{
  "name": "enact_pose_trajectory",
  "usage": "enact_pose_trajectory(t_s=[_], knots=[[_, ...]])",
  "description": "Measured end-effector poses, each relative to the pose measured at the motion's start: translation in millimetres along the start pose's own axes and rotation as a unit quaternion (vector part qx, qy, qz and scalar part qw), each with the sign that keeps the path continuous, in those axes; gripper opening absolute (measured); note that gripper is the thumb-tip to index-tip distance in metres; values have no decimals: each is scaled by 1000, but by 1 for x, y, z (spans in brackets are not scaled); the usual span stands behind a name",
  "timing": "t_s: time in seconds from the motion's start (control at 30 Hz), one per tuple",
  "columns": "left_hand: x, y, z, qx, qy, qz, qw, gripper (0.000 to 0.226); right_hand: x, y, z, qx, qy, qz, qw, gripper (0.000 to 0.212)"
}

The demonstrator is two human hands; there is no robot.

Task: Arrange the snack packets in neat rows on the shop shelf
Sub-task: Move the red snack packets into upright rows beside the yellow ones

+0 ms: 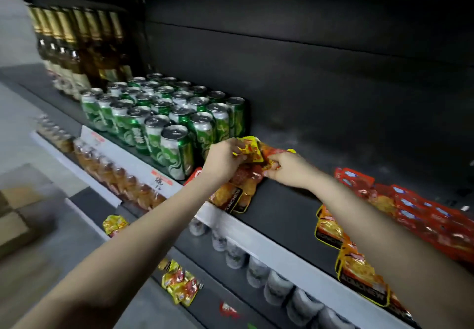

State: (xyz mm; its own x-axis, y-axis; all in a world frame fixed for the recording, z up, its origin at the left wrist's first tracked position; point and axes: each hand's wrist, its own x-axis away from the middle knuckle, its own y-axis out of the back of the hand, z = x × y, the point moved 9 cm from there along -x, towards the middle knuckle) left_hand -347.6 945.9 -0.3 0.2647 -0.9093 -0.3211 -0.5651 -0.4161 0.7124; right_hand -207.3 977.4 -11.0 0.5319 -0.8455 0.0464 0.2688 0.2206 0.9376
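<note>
Both hands meet over a small pile of snack packets on the dark shelf (282, 208), just right of the green cans. My left hand (225, 159) pinches a yellow and red packet (250, 149) at its left edge. My right hand (289, 169) grips an orange-red packet (272, 158) next to it. Under the hands lies an orange packet with a black band (232, 199), reaching to the shelf's front edge. More orange packets (359, 272) lie in a line along the front at the right, and red packets (420, 210) lie behind them, partly hidden by my right forearm.
Green cans (164, 120) stand in tight rows left of the pile, with brown bottles (77, 46) beyond them. Lower shelves hold bagged goods (115, 174), pale jars (256, 269) and loose yellow packets (179, 283). Cardboard boxes (15, 215) sit on the floor at left.
</note>
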Motion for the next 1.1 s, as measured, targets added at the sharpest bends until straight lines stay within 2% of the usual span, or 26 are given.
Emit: enact_pose_trajectory(t_s=[0.03, 0.13, 0.17, 0.27, 0.3, 0.37, 0.43, 0.53, 0.63, 0.7, 0.8, 0.93, 1.1], knots=[[3, 1, 9, -19, 6, 16, 1000, 31, -5, -9, 4, -22, 3, 16, 1000, 16], [15, -9, 27, -69, 10, 100, 993, 52, -18, -29, 11, -72, -5, 30, 997, 65], [20, -14, 28, -84, -2, 124, 989, 56, -22, -33, 11, -89, -11, 19, 996, 71], [24, -21, 29, -98, -15, 146, 984, 54, -33, -41, 6, -136, -38, -12, 990, 69], [23, -21, 29, -92, -11, 149, 984, 55, -35, -43, 0, -189, -63, -9, 980, 68], [19, -18, 30, -58, 3, 150, 987, 54, -35, -47, -10, -336, -105, 3, 936, 62], [15, -13, 25, -10, 8, 131, 991, 49, -32, -39, -16, -410, -118, -10, 904, 54], [8, -6, 11, 74, 22, 73, 994, 43, -19, -13, -20, -447, -89, -23, 890, 43], [3, -27, -13, 177, 54, 113, 976, 40, 4, 18, -32, -451, -69, -39, 889, 35], [5, -48, -36, 240, 60, 171, 954, 34, 21, 32, -49, -443, -78, -39, 892, 34], [15, -83, -69, 270, 50, 278, 920, 16, 52, 40, -83, -399, -122, -12, 909, 28], [37, -127, -95, 249, 40, 393, 885, 15, 82, 49, -120, -188, -136, -41, 972, 21], [61, -158, -102, 252, 55, 443, 859, 18, 100, 48, -127, -65, -130, -48, 988, 23]])
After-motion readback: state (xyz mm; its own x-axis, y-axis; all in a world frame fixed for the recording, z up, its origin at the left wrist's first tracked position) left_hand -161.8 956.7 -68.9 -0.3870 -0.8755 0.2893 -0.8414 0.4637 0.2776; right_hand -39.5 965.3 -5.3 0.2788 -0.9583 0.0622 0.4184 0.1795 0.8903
